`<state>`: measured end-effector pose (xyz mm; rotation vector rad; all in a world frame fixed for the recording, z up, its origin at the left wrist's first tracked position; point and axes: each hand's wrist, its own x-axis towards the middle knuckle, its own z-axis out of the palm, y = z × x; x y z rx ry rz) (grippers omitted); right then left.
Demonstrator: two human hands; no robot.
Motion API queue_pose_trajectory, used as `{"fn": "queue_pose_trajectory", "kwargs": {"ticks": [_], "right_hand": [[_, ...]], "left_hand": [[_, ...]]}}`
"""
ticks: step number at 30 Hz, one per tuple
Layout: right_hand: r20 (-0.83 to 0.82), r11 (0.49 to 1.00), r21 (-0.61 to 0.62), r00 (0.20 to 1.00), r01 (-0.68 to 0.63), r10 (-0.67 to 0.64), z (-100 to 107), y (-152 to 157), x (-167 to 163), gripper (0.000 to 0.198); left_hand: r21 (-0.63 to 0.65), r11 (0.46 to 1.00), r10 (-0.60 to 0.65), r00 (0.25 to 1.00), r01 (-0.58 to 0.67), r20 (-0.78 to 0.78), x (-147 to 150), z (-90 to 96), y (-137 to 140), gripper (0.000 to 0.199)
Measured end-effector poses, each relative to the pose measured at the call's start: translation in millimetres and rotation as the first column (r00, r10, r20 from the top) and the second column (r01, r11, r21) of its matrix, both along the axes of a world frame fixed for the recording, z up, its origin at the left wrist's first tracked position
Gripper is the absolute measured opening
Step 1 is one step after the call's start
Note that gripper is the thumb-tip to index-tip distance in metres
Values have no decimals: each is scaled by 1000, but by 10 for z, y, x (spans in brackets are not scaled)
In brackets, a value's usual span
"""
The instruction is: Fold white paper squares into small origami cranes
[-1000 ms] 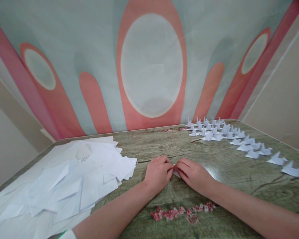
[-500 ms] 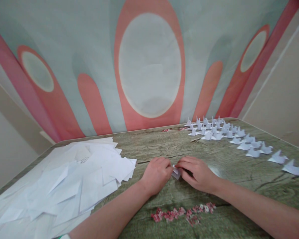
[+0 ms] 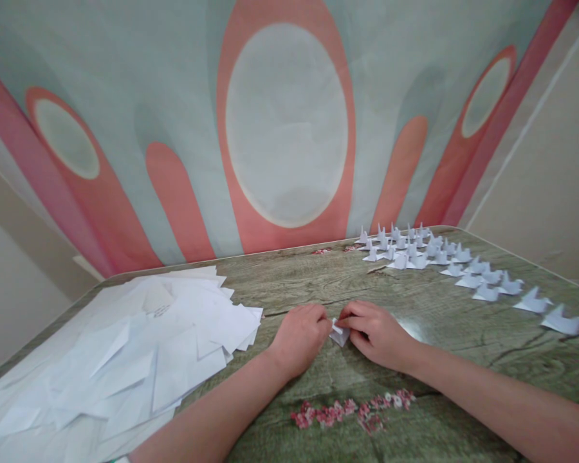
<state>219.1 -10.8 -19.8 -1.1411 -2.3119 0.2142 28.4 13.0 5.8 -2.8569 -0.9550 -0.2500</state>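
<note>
A small folded piece of white paper lies low over the table between my two hands. My left hand is closed at its left edge, fingers curled and the fingertips partly hidden behind the knuckles. From the other side, my right hand pinches the paper's upper right part between thumb and fingers. Part of the paper is covered by the fingers. Toward the right rear of the table stand several white folded paper birds in rows, apart from my hands.
A wide heap of loose white paper sheets spreads over the table's left side, close to my left forearm. The wood-patterned table carries a printed pink flower pattern near the front. Behind its far edge rises a patterned backdrop.
The view has shifted slightly. Both hands stay at the folded paper, and a little more of it shows between them now.
</note>
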Motion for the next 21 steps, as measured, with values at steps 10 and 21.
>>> {"fn": "queue_pose_trajectory", "kwargs": {"ticks": [10, 21], "right_hand": [[19, 1000, 9, 1000, 19, -19, -14, -6, -12, 24], [-22, 1000, -31, 1000, 3, -4, -45, 36, 2, 27]], "left_hand": [[-202, 969, 198, 936, -143, 290, 21, -73, -68, 15], [-26, 999, 26, 978, -21, 207, -10, -77, -31, 15]]}}
